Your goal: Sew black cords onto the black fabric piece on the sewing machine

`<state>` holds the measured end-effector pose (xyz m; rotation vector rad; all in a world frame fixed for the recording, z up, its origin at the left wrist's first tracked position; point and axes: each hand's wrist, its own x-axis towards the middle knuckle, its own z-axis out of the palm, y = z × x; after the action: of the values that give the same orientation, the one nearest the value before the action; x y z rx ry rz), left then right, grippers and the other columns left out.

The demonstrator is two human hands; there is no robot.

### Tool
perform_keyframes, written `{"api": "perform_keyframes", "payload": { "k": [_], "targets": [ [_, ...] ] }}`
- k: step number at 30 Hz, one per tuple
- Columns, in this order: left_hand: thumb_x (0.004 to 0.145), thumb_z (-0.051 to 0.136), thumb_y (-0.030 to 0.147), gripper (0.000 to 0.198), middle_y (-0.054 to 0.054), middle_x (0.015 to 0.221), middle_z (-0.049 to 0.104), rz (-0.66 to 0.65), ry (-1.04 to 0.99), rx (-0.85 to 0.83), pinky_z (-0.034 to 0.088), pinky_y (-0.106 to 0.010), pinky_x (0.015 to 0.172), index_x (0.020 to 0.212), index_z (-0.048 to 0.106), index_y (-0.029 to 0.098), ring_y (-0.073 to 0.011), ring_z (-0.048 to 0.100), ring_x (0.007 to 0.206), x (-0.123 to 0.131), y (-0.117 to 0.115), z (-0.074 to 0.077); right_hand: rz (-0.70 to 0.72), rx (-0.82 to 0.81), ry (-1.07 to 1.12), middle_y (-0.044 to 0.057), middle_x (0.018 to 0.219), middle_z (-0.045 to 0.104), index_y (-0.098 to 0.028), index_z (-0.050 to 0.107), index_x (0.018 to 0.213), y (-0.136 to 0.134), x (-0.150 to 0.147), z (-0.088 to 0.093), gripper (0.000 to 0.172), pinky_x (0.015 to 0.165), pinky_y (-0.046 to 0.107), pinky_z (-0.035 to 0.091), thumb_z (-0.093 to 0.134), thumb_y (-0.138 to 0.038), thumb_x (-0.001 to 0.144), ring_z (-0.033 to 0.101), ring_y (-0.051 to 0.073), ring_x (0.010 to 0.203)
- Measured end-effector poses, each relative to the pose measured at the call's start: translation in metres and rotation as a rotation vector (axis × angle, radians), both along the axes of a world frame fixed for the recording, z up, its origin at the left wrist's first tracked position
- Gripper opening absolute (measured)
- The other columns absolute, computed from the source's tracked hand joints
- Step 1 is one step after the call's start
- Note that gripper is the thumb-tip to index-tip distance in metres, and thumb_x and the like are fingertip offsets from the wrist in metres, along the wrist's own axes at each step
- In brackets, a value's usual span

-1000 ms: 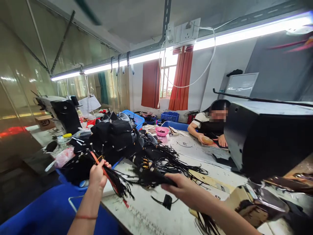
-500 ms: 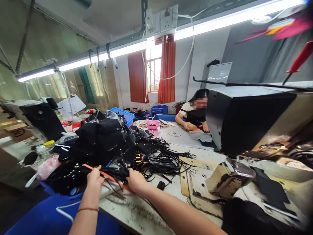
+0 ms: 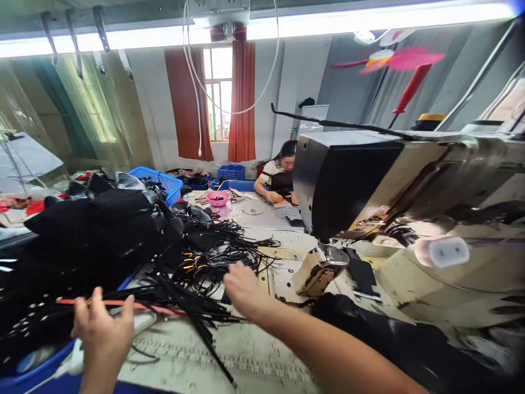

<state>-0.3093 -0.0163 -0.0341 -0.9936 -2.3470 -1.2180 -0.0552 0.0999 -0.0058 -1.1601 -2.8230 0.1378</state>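
Observation:
My left hand (image 3: 104,331) is open, its fingers spread over an orange-red strip (image 3: 153,307) at the lower left. That strip lies across a loose bundle of thin black straps (image 3: 184,298) on the sewing table. To the right, my right hand (image 3: 246,290) has its fingers curled together beside the bundle's right end; whatever is in them, if anything, is hidden. Just beyond it lies a tangle of black cords (image 3: 233,260) with some yellow-orange ends.
An industrial sewing machine (image 3: 348,186) stands on the right, black fabric (image 3: 381,339) in front of it. Black bags (image 3: 98,224) are heaped at left. A blue basket (image 3: 164,186), a pink bowl (image 3: 217,198) and a seated person (image 3: 276,178) are farther back.
The view has swung right. My left hand has opened off the orange-red strip, and my right hand has moved away from the straps, which now lie on the table.

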Motion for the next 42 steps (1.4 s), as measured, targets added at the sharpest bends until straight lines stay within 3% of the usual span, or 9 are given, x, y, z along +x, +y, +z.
{"api": "perform_keyframes", "payload": {
  "k": [6, 9, 13, 17, 22, 29, 35, 39, 42],
  "targets": [
    [0.092, 0.047, 0.025, 0.025, -0.009, 0.107, 0.068, -0.769, 0.215, -0.213, 0.05, -0.038, 0.09, 0.105, 0.068, 0.019, -0.0238, 0.06, 0.101, 0.104, 0.03, -0.016, 0.052, 0.033, -0.084, 0.008, 0.092, 0.064, -0.014, 0.066, 0.083, 0.046, 0.08, -0.015, 0.014, 0.078, 0.033, 0.04, 0.054, -0.008, 0.086, 0.054, 0.021, 0.09],
    [0.08, 0.062, 0.011, 0.025, -0.006, 0.1, 0.071, -0.875, 0.267, -0.335, 0.05, -0.037, 0.085, 0.101, 0.07, 0.021, -0.024, 0.061, 0.095, 0.139, 0.053, -0.027, 0.088, 0.044, -0.04, 0.009, 0.098, 0.065, -0.015, 0.066, 0.097, 0.046, 0.079, -0.021, 0.017, 0.077, 0.031, 0.039, 0.058, -0.008, 0.083, 0.055, 0.021, 0.092],
    [0.075, 0.063, 0.004, 0.016, -0.007, 0.077, 0.07, -0.891, 0.331, -0.422, 0.05, -0.036, 0.072, 0.069, 0.069, 0.017, -0.0253, 0.062, 0.082, 0.159, 0.07, -0.025, 0.099, 0.038, 0.011, 0.01, 0.094, 0.067, -0.015, 0.069, 0.081, 0.045, 0.078, -0.021, 0.008, 0.076, 0.033, 0.039, 0.063, -0.009, 0.081, 0.057, 0.025, 0.093],
    [0.088, 0.054, 0.011, 0.016, -0.005, 0.084, 0.07, -0.863, 0.371, -0.361, 0.048, -0.032, 0.079, 0.085, 0.069, 0.018, -0.0192, 0.061, 0.086, 0.137, 0.068, 0.009, 0.06, 0.001, 0.14, 0.006, 0.085, 0.07, -0.017, 0.069, 0.089, 0.045, 0.094, 0.002, 0.01, 0.071, 0.029, 0.042, 0.059, -0.018, 0.09, 0.061, 0.021, 0.082],
    [0.096, 0.042, 0.021, 0.027, -0.008, 0.103, 0.071, -0.782, 0.465, -0.299, 0.037, -0.042, 0.103, 0.098, 0.07, 0.02, -0.0236, 0.055, 0.11, 0.056, 0.062, 0.053, 0.116, -0.069, 0.258, 0.006, 0.098, 0.07, -0.017, 0.068, 0.106, 0.024, 0.082, 0.008, 0.025, 0.078, 0.024, 0.045, 0.044, -0.023, 0.099, 0.064, 0.015, 0.089],
    [0.076, 0.041, 0.002, 0.041, -0.016, 0.112, 0.071, -0.665, 0.541, -0.446, 0.044, -0.053, 0.095, 0.097, 0.075, 0.014, -0.036, 0.059, 0.113, -0.016, 0.045, 0.015, 0.235, -0.129, 0.063, 0.006, 0.093, 0.068, -0.014, 0.07, 0.083, 0.004, 0.027, -0.033, 0.007, 0.074, 0.028, 0.048, 0.063, -0.012, 0.082, 0.063, 0.018, 0.085],
    [0.079, 0.042, 0.004, 0.045, -0.015, 0.121, 0.067, -0.617, 0.521, -0.462, 0.041, -0.056, 0.099, 0.11, 0.072, 0.017, -0.036, 0.055, 0.119, -0.003, 0.036, 0.002, 0.11, -0.073, 0.113, 0.016, 0.1, 0.064, -0.007, 0.068, 0.094, -0.008, 0.031, -0.003, 0.024, 0.087, 0.039, 0.047, 0.047, -0.004, 0.084, 0.06, 0.025, 0.098],
    [0.088, 0.043, 0.015, 0.037, -0.015, 0.12, 0.067, -0.703, 0.48, -0.406, 0.046, -0.05, 0.096, 0.114, 0.07, 0.016, -0.0315, 0.057, 0.112, 0.031, 0.049, 0.011, 0.257, -0.175, 0.182, 0.004, 0.106, 0.067, -0.021, 0.068, 0.112, -0.067, 0.015, 0.007, 0.034, 0.081, 0.017, 0.048, 0.046, -0.011, 0.089, 0.064, 0.012, 0.093],
    [0.086, 0.047, 0.016, 0.033, -0.01, 0.114, 0.07, -0.864, 0.447, -0.385, 0.049, -0.044, 0.094, 0.108, 0.073, 0.021, -0.0273, 0.059, 0.106, 0.062, 0.06, 0.013, 0.343, -0.22, 0.122, 0.008, 0.095, 0.071, -0.015, 0.068, 0.11, -0.118, 0.0, -0.004, 0.03, 0.061, 0.021, 0.05, 0.053, -0.033, 0.09, 0.066, 0.017, 0.077]
  ]
}}
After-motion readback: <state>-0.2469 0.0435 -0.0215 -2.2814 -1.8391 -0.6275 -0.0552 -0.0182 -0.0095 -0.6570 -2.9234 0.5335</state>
